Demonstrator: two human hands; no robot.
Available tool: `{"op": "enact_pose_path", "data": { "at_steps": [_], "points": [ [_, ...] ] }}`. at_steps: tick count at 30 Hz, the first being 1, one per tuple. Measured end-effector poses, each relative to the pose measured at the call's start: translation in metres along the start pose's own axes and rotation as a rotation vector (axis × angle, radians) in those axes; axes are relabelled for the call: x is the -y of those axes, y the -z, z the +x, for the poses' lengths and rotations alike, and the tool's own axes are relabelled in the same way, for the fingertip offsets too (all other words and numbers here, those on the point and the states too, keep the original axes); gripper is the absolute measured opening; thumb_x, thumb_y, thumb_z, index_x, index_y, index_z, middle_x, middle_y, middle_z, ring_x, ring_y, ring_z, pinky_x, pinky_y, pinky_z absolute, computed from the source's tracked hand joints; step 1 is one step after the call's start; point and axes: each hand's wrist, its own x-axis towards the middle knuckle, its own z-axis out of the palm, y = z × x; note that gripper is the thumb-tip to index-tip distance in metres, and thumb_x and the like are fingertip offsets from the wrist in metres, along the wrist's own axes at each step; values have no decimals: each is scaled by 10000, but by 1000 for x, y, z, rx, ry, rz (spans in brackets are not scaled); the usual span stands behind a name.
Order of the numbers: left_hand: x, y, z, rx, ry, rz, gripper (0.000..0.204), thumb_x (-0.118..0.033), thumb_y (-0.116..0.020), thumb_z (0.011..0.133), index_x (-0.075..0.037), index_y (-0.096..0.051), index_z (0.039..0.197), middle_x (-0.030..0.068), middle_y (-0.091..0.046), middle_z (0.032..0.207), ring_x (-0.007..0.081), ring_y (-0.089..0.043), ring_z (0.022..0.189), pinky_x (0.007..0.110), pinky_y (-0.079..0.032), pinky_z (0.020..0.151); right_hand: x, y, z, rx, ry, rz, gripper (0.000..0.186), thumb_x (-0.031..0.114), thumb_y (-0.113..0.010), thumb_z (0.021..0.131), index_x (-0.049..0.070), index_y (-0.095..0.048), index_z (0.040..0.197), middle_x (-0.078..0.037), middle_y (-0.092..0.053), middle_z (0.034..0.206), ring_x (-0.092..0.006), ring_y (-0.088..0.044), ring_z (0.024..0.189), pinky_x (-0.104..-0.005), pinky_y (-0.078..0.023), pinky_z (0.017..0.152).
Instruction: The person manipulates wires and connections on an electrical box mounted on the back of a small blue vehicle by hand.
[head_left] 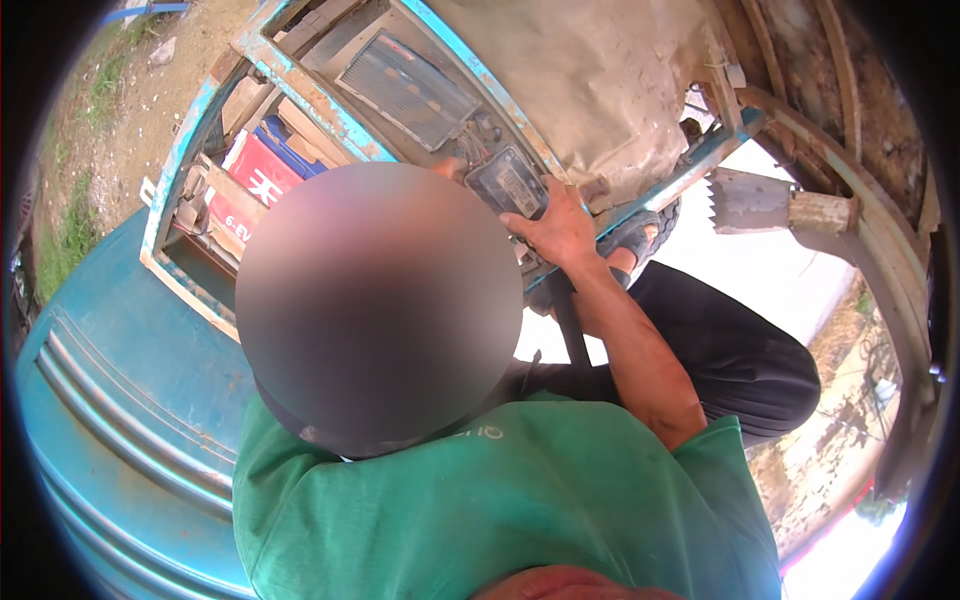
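Observation:
A dark rectangular case (508, 183) with a pale printed label lies tilted inside the blue, rusty metal frame (335, 130). My right hand (557, 226) has hold of its near right corner, the thumb along the near edge and the fingers bent over the right edge. At the case's far left side, only a few fingertips of my left hand (452, 168) show. A large blurred patch covers the rest of that hand and its forearm, so its grip is hidden. Thin wires (484, 130) run beside the case, just past its far edge.
Beyond the case lies a dark ribbed panel (410, 90). Red and blue cartons (262, 160) fill the frame's left bay. A teal ribbed metal body (130, 400) is at left. A toothed metal piece (750, 205) juts in at right, past my bent knee (740, 350).

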Motion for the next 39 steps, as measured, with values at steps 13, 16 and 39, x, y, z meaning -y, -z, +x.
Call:
{"op": "enact_pose_path", "data": {
  "at_steps": [13,16,39],
  "points": [
    [45,13,62,74,-277,-71,463,-232,-673,960,-43,-603,1377,106,-676,1227,241,-620,1180,433,-538,966,8,20,8,80,117,-151,902,569,-816,782,1,-536,1425,-240,-632,1293,-383,-661,1190,-467,-540,1001],
    [-1,9,54,85,186,-359,467,-271,-702,942,-54,-621,1347,89,-683,1221,220,-616,1150,415,-508,940,5,22,15,179,109,-145,848,572,-816,782,-2,-565,1354,-239,-646,1258,-385,-685,1139,-472,-551,972],
    [-30,11,32,-58,-106,531,452,-253,-753,823,29,-658,1164,270,-728,1122,441,-698,1085,480,-555,955,19,9,37,133,194,-448,899,636,-828,765,-95,-568,1218,-277,-679,1177,-411,-713,1050,-468,-583,859]
  ]
}}
